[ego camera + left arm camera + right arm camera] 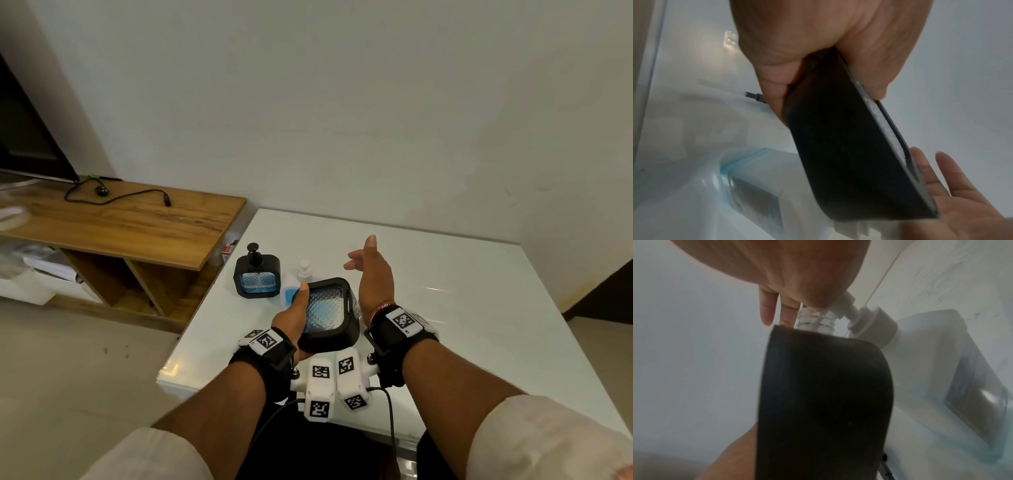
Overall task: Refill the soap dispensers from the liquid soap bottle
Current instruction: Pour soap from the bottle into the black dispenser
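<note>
My left hand (297, 317) grips a black square soap dispenser (327, 315) with a textured blue window, tilted above the white table (462, 301); my thumb lies on its front. In the right wrist view its clear threaded neck (816, 319) has no pump on it. My right hand (364, 262) is held flat with straight fingers just right of the dispenser, holding nothing. The white liquid soap bottle (298, 275), part full of blue soap, stands behind the held dispenser. A second black dispenser (257, 278) with its pump on stands at the left.
A wooden TV stand (120, 219) with a black cable (113, 198) and a screen (24, 137) sits left of the table. A small dark part with a clear tube (754, 96) lies on the table by my left hand. The wall stands close behind.
</note>
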`<action>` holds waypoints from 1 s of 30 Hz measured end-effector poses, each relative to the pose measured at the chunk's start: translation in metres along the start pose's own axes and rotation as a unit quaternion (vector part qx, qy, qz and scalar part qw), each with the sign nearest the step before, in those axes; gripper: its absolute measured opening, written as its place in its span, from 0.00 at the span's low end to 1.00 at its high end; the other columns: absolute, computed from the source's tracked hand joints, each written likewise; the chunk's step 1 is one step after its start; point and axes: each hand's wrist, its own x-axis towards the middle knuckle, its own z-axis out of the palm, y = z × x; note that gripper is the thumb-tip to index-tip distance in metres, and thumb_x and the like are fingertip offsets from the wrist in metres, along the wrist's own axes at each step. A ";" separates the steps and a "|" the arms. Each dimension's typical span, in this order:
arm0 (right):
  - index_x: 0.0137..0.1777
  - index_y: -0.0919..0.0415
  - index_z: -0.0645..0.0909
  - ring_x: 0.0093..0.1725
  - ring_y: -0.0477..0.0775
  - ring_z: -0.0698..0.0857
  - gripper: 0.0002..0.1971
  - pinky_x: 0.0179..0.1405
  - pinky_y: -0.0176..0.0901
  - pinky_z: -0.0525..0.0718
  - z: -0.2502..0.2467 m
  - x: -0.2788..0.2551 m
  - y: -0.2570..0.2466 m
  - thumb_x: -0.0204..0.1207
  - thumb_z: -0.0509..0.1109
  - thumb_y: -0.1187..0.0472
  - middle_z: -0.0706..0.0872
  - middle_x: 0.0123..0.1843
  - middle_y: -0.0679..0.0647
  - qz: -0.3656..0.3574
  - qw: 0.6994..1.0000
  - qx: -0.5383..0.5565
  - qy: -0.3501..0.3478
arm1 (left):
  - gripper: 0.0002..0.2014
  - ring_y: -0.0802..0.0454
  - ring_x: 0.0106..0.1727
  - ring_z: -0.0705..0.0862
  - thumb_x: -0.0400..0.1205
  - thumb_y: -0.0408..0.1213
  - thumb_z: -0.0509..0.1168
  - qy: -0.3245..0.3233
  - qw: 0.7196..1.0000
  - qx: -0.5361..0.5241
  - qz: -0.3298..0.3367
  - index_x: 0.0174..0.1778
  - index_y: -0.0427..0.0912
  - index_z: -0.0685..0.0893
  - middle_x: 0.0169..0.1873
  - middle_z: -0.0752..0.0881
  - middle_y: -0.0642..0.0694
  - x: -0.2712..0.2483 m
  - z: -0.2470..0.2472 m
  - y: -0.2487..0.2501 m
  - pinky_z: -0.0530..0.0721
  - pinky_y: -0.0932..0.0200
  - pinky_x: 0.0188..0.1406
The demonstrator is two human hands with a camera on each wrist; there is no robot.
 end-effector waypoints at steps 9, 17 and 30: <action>0.51 0.61 0.84 0.53 0.48 0.83 0.33 0.51 0.45 0.68 -0.007 0.001 -0.004 0.84 0.46 0.35 0.89 0.49 0.57 0.017 0.999 0.027 -0.023 | 0.26 0.35 0.42 0.86 0.83 0.62 0.66 -0.003 0.999 0.018 -0.035 0.49 0.37 0.79 0.44 0.86 0.34 -0.013 0.003 0.002 0.82 0.41 0.33; 0.46 0.53 0.84 0.52 0.44 0.82 0.31 0.72 0.60 0.69 0.013 -0.004 -0.001 0.83 0.44 0.33 0.88 0.46 0.48 -0.006 1.000 -0.012 -0.021 | 0.33 0.31 0.54 0.90 0.79 0.67 0.68 -0.005 1.000 0.019 -0.014 0.60 0.37 0.84 0.54 0.90 0.31 0.000 -0.027 0.005 0.89 0.35 0.55; 0.53 0.57 0.83 0.54 0.44 0.83 0.32 0.51 0.31 0.69 0.013 0.000 0.008 0.80 0.45 0.34 0.89 0.46 0.54 -0.069 0.995 -0.015 -0.065 | 0.33 0.33 0.55 0.91 0.77 0.68 0.69 -0.025 0.999 0.013 -0.035 0.60 0.40 0.84 0.55 0.91 0.33 0.029 -0.035 -0.001 0.90 0.37 0.52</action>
